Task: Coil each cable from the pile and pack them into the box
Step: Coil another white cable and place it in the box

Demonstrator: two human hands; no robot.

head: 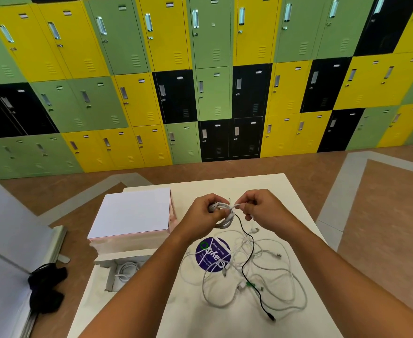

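White coil (221,213) nearly wound, held over mid-counter (286,191). Left hand (205,211) grips the loops; right hand (261,208) pinches its loose end; hands close together. One white cable (127,272) lies in the box (110,279) at the left edge. Pile (261,272) toward the front edge, several white and one black, still tangled. Most of the work likely remains.

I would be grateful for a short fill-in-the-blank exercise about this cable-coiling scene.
1. The left hand grips a coil of ____ cable while the right hand pinches its end.
2. Through the pile of white cables runs a single ____ cable.
3. The round label lying on the table is ____.

Missing words: white; black; purple.
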